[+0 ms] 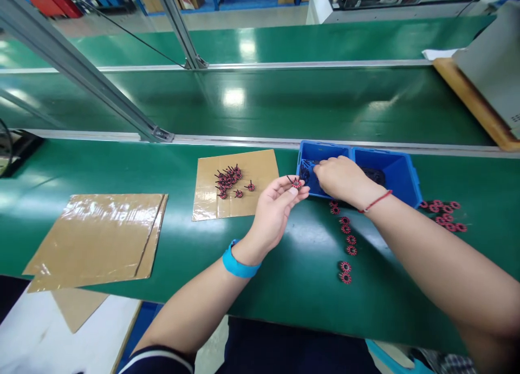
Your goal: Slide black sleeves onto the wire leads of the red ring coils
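My left hand pinches a small red-and-black motor stator between thumb and fingers, with a thin black pin sticking out of it. Just to the right, my right hand reaches down into the left compartment of a blue bin, where thin black parts lie. Its fingers are curled together and their tips are partly hidden, so what they grip cannot be made out. Several loose stators lie in a rough column on the green table below the bin.
A cardboard sheet left of the bin carries a cluster of stators with black pins. More stators lie right of the bin. Taped cardboard rests at the left. A metal frame post rises behind the table.
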### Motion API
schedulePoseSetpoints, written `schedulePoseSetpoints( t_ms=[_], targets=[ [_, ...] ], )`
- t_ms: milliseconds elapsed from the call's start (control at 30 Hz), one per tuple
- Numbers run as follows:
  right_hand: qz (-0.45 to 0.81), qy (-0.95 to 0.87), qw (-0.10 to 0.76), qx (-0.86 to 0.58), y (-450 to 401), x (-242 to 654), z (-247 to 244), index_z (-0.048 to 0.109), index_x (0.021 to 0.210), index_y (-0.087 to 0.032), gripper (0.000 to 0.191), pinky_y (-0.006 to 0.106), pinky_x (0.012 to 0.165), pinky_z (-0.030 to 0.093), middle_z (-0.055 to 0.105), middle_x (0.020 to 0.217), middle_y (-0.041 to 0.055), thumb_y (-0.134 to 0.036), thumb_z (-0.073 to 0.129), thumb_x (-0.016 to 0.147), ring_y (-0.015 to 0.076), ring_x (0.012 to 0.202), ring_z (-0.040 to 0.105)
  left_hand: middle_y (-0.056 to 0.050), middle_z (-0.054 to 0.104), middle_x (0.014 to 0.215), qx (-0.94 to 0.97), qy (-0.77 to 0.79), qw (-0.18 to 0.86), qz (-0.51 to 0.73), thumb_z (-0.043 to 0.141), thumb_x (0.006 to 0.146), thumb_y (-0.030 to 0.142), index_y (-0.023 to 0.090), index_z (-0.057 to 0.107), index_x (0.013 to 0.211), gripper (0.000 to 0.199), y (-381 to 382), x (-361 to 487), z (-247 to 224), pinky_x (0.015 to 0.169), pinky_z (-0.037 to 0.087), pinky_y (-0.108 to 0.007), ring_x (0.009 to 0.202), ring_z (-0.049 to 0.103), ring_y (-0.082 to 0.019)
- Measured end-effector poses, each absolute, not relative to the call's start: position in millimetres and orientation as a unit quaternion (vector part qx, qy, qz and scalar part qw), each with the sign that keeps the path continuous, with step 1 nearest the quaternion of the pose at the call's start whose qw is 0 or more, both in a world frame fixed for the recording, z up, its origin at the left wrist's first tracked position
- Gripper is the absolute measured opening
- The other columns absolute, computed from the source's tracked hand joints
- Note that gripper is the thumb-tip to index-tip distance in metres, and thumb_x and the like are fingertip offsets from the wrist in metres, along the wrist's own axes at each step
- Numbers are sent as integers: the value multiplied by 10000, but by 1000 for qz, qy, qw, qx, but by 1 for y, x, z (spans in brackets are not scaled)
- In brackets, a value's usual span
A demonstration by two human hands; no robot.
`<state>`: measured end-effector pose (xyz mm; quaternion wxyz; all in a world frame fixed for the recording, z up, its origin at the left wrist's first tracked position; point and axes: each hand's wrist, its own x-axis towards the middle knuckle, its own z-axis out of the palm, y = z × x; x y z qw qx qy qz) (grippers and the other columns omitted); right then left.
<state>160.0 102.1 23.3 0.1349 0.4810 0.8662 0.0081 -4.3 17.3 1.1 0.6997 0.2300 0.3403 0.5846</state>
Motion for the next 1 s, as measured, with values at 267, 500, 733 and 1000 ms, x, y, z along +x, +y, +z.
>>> schedulePoseSetpoints(
  t_ms=[267, 500, 733, 1000],
  targets=[
    [6, 879, 181, 442, 112, 162, 21, 722, 1018, -60, 333, 364, 705, 496, 755, 1020, 223, -89, 411, 901, 316, 930, 725, -37, 712, 948, 230, 324, 717, 573, 707, 797, 131, 149, 681, 948, 155, 13, -3, 5, 934, 510, -365, 840, 702, -138],
    [-21, 886, 184, 424, 114, 158, 23, 705, 1071, -114, 315, 323, 723, 491, 760, 1045, 181, -121, 427, 923, 279, 941, 729, -31, 708, 927, 236, 337, 709, 573, 725, 770, 132, 142, 671, 934, 173, 16, -3, 3, 912, 516, -350, 821, 696, -132],
    [-43, 862, 177, 474, 129, 166, 25, 704, 1075, -114, 320, 354, 729, 501, 758, 1057, 189, -191, 438, 915, 310, 944, 729, -28, 711, 916, 236, 348, 700, 578, 716, 766, 128, 145, 669, 922, 163, 17, -4, 3, 888, 530, -333, 822, 699, -133],
    [-71, 833, 167, 522, 130, 152, 19, 734, 995, -68, 290, 379, 747, 518, 747, 1017, 262, -198, 511, 862, 351, 966, 724, -23, 708, 912, 239, 346, 705, 571, 720, 760, 136, 147, 668, 922, 171, 15, -4, 3, 860, 531, -312, 802, 696, -123]
  ],
)
